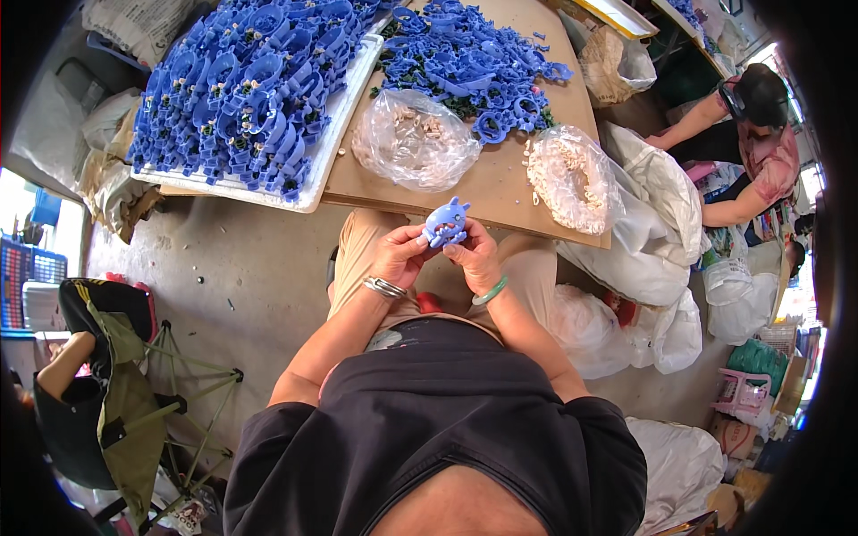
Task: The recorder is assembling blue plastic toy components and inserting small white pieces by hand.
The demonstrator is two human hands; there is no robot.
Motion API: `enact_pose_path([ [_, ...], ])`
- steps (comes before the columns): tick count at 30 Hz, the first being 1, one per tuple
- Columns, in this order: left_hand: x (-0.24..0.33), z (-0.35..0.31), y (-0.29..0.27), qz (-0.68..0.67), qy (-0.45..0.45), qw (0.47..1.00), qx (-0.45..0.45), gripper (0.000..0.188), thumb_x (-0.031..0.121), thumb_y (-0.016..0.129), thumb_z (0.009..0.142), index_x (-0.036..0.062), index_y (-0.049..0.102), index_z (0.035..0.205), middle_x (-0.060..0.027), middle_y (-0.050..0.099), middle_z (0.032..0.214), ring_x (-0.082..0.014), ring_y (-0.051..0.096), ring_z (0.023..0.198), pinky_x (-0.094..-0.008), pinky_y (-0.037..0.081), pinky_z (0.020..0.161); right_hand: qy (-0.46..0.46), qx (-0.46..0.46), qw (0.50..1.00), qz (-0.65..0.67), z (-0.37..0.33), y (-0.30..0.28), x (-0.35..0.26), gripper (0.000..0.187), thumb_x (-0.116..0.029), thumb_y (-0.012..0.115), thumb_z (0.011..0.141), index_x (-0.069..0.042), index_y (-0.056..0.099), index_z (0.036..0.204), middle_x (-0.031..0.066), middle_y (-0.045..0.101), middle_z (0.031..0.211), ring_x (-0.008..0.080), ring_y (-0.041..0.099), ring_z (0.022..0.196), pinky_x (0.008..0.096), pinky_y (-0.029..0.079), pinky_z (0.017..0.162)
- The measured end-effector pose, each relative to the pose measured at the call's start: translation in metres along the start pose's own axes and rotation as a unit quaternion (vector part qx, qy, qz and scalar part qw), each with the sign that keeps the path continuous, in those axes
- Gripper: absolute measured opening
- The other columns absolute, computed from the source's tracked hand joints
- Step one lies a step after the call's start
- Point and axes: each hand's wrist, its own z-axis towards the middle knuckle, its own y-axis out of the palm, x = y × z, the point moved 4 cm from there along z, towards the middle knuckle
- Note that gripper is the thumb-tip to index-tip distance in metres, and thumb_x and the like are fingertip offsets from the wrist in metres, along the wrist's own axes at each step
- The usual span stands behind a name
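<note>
Between my two hands, just off the table's front edge, is a small blue plastic toy figure [446,223] with pointed ears and an open mouth. My left hand [400,255], with silvery bangles at its wrist, pinches the figure's left side. Fingers of my right hand [477,257] close on its other side, and a green bangle circles that wrist. Nearest to the hands on the table lie a clear bag of small cream-coloured pieces [416,141] and a second such open bag [572,179]. Behind them spreads a loose heap of blue plastic parts [474,67].
A white foam tray [332,170] piled with many blue parts covers the table's left side. Large white sacks [657,214] lean at the table's right. Another person [751,143] works at far right. A folding chair [134,393] stands on the floor at left.
</note>
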Motion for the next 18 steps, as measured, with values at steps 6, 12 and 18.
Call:
enact_pose_path([
  [6, -0.003, 0.006, -0.005, -0.005, 0.0, 1.0, 0.007, 0.018, 0.003, 0.057, 0.077, 0.0026, 0.059, 0.095, -0.0082, 0.06, 0.094, -0.0208, 0.056, 0.088, -0.0391, 0.044, 0.083, -0.006, 0.01, 0.999, -0.033, 0.005, -0.006, 0.005, 0.045, -0.008, 0.071, 0.068, -0.001, 0.048, 0.106, 0.0022, 0.054, 0.095, 0.0093, 0.051, 0.084, 0.0227, 0.043, 0.076],
  [12, -0.001, 0.004, -0.003, -0.008, 0.023, 0.997, 0.077, 0.018, -0.002, 0.054, 0.078, -0.0019, 0.058, 0.095, -0.012, 0.059, 0.094, -0.0231, 0.057, 0.086, -0.0392, 0.047, 0.08, 0.025, 0.024, 0.999, -0.021, 0.008, 0.003, 0.008, 0.052, -0.017, 0.074, 0.066, -0.003, 0.044, 0.107, 0.0013, 0.051, 0.094, 0.0083, 0.049, 0.082, 0.0212, 0.042, 0.074],
  [18, -0.016, -0.001, -0.005, -0.002, -0.017, 0.996, 0.087, 0.021, -0.002, 0.051, 0.079, -0.0037, 0.055, 0.1, -0.0141, 0.058, 0.096, -0.0257, 0.057, 0.089, -0.04, 0.047, 0.082, 0.03, 0.055, 0.995, -0.075, 0.005, -0.004, 0.016, 0.053, -0.017, 0.072, 0.068, -0.003, 0.044, 0.11, 0.0013, 0.05, 0.096, 0.0093, 0.049, 0.084, 0.023, 0.041, 0.075],
])
